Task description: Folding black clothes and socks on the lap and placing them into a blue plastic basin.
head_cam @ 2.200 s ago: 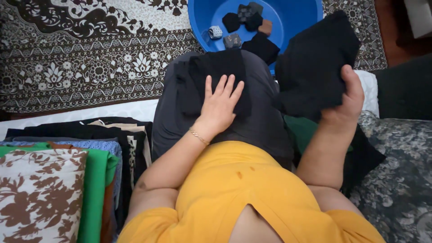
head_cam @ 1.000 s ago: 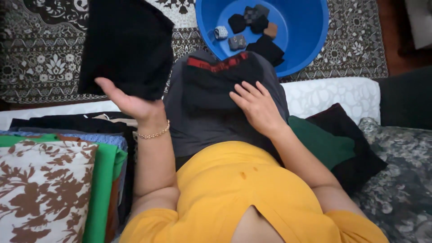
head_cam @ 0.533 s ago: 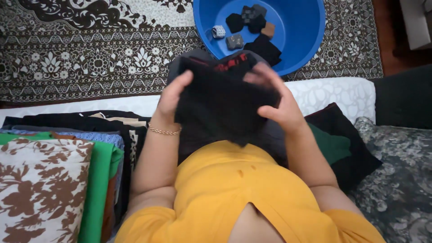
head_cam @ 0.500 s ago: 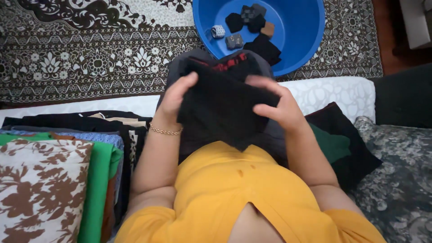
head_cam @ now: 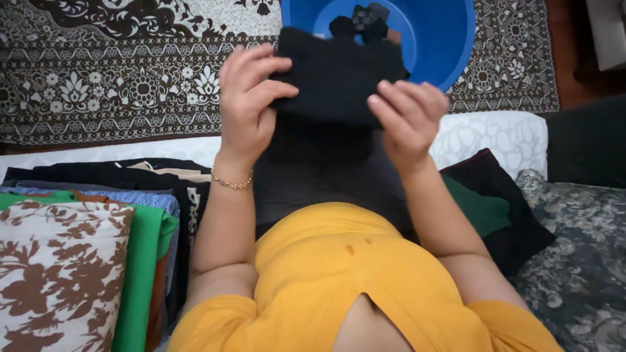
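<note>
I see the black cloth (head_cam: 336, 75) held up over my lap, long axis crosswise, left hand (head_cam: 248, 98) and right hand (head_cam: 407, 114) pinching its opposite ends.

Black folded garment (head_cam: 336, 75), bright blue plastic basin (head_cam: 443, 39), carpet (head_cam: 117, 78) patterned in brown and white florals, mustard-yellow top (head_cam: 345, 280), green folded cloth (head_cam: 140, 274), brown-and-white floral fabric (head_cam: 59, 274)

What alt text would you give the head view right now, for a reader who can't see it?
Both hands, left hand and right hand, hold a folded black cloth up over the lap, in front of a blue basin on a patterned rug. Stacked folded fabrics lie to the left, dark folded clothes to the right.
</note>
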